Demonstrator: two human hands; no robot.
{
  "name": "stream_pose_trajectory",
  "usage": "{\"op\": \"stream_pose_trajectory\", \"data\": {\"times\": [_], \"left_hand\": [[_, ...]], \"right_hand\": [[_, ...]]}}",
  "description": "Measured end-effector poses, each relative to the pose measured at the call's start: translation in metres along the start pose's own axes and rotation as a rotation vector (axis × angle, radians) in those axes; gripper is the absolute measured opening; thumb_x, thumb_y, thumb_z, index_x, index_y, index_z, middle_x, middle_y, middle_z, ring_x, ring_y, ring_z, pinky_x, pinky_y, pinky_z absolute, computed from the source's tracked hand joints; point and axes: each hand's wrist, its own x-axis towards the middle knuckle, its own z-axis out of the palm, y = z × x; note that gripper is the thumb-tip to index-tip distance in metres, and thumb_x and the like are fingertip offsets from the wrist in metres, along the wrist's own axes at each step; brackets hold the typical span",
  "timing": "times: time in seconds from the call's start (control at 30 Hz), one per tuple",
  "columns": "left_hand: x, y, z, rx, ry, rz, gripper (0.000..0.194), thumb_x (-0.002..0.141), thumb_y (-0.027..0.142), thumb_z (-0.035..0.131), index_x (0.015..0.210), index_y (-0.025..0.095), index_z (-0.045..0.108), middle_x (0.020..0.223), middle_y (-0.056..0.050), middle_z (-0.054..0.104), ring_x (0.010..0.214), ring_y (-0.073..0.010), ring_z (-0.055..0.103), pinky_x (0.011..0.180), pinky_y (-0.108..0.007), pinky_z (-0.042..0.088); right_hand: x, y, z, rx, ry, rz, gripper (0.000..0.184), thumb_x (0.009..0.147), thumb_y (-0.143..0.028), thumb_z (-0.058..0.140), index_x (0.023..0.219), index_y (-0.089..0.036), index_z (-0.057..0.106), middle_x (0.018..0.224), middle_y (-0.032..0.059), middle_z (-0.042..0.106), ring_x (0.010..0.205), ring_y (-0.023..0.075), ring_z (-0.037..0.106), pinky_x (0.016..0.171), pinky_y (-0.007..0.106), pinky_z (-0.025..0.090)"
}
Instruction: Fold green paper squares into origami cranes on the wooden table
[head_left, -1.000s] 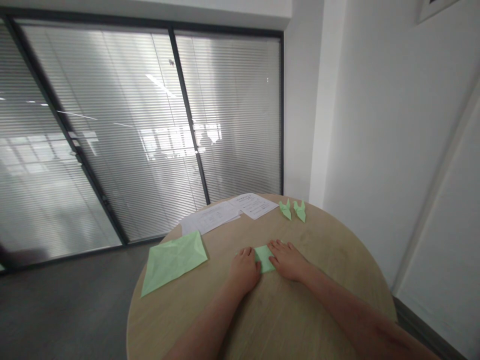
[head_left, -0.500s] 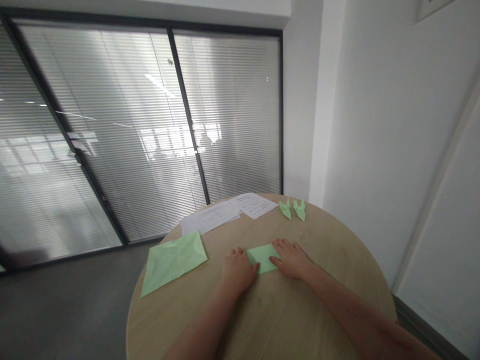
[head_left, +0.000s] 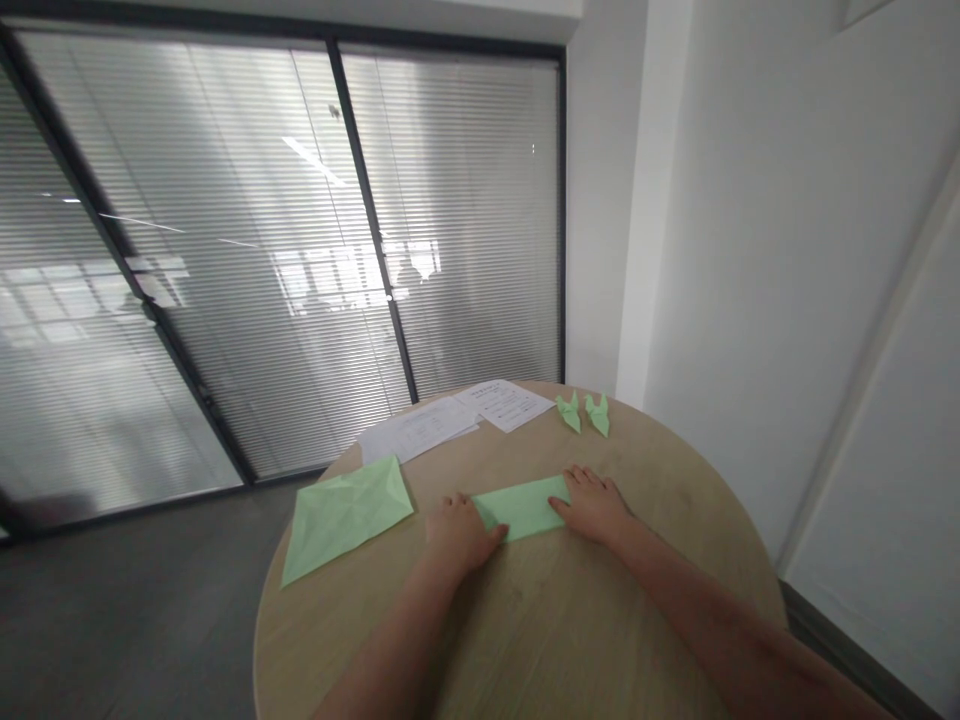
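A light green folded paper strip (head_left: 525, 508) lies flat on the round wooden table (head_left: 570, 620). My left hand (head_left: 459, 535) rests on its left end, palm down, thumb stretched out over the paper. On the right end lies my right hand (head_left: 596, 505), its fingers flat and its thumb pointing inward. Both hands touch the paper from above, and their palms cover its two ends. Farther back stand two green origami birds (head_left: 568, 411), close beside each other.
A larger creased green paper sheet (head_left: 349, 515) lies at the table's left edge. Printed white sheets (head_left: 420, 430) overlap at the back of the table. Behind is a glass partition with blinds (head_left: 262, 250); a white wall (head_left: 757, 250) stands to the right.
My hands have slid apart along the paper strip, the left one leftward and the right one rightward. More of the strip's middle shows between them.
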Motion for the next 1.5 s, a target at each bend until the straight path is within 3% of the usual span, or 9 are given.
{"op": "stream_pose_trajectory", "data": {"times": [0.27,0.4,0.57,0.67,0.77,0.87,1.03,1.23,1.5], "left_hand": [[0.016,-0.018,0.001,-0.056,0.030,0.015,0.043,0.090,0.048,0.052,0.105,0.014,0.073,0.121,-0.018,0.068,0.114,-0.0342,0.062,0.097,-0.042,0.050],[0.018,-0.019,0.002,-0.076,0.048,0.010,0.037,0.089,0.045,0.054,0.104,0.016,0.072,0.121,-0.016,0.068,0.114,-0.0330,0.062,0.098,-0.043,0.049],[0.020,-0.016,0.006,-0.127,0.069,0.016,0.041,0.089,0.038,0.058,0.122,0.017,0.067,0.129,-0.014,0.066,0.119,-0.0322,0.060,0.103,-0.043,0.047],[0.024,-0.016,0.009,-0.188,0.118,0.036,0.051,0.090,0.035,0.060,0.137,0.014,0.058,0.139,-0.014,0.061,0.127,-0.0309,0.057,0.109,-0.041,0.044],[0.027,-0.015,0.008,-0.310,0.233,0.115,0.049,0.092,0.029,0.058,0.139,0.015,0.057,0.142,-0.011,0.060,0.131,-0.0247,0.054,0.115,-0.034,0.038],[0.026,-0.014,0.002,-0.429,0.336,0.188,0.043,0.093,0.027,0.054,0.134,0.017,0.062,0.136,-0.009,0.065,0.128,-0.0223,0.057,0.114,-0.032,0.039],[0.023,-0.016,-0.006,-0.492,0.245,0.250,0.037,0.093,0.033,0.054,0.122,0.018,0.071,0.122,-0.009,0.073,0.112,-0.0254,0.066,0.100,-0.035,0.048],[0.027,-0.021,-0.006,-0.609,0.138,0.266,0.028,0.092,0.031,0.053,0.086,0.018,0.077,0.083,-0.005,0.076,0.076,-0.0207,0.066,0.070,-0.030,0.045],[0.032,-0.028,-0.007,-0.762,0.119,0.208,0.033,0.088,0.039,0.051,0.075,0.016,0.071,0.068,-0.001,0.065,0.066,-0.0177,0.056,0.061,-0.029,0.036]], "right_hand": [[0.006,0.009,0.004,0.049,0.030,0.028,0.060,0.096,-0.053,0.044,0.144,-0.018,0.051,0.159,0.0145,0.031,0.149,0.0332,0.026,0.119,0.053,0.024],[0.008,0.011,0.002,0.120,0.061,0.031,0.052,0.093,-0.049,0.052,0.135,-0.019,0.057,0.149,0.0141,0.045,0.143,0.0301,0.034,0.116,0.047,0.028],[0.014,0.016,-0.001,0.190,0.112,0.003,0.034,0.088,-0.036,0.058,0.114,-0.015,0.062,0.125,0.0127,0.060,0.125,0.0250,0.050,0.109,0.038,0.036],[0.017,0.017,-0.002,0.230,0.142,-0.091,0.023,0.088,-0.031,0.057,0.103,-0.014,0.064,0.126,0.0133,0.061,0.122,0.0230,0.053,0.108,0.033,0.039],[0.014,0.013,-0.005,0.394,0.127,-0.130,0.028,0.092,-0.034,0.053,0.112,-0.016,0.063,0.129,0.0107,0.062,0.119,0.0199,0.058,0.104,0.030,0.043],[0.006,0.005,-0.011,0.597,0.063,-0.192,0.032,0.095,-0.039,0.047,0.114,-0.017,0.061,0.114,0.0083,0.068,0.103,0.0174,0.064,0.090,0.027,0.049],[-0.004,-0.005,-0.015,0.847,0.080,-0.313,0.030,0.092,-0.044,0.053,0.103,-0.017,0.061,0.092,0.0051,0.069,0.081,0.0148,0.063,0.071,0.023,0.048],[-0.010,-0.012,-0.013,1.017,0.098,-0.496,0.023,0.088,-0.039,0.061,0.084,-0.017,0.056,0.116,0.0075,0.066,0.103,0.0158,0.065,0.085,0.026,0.053],[-0.023,-0.015,-0.027,0.664,0.076,-0.714,0.028,0.093,-0.044,0.062,0.106,-0.021,0.072,0.135,0.0088,0.059,0.126,0.0201,0.057,0.112,0.037,0.042]]}}
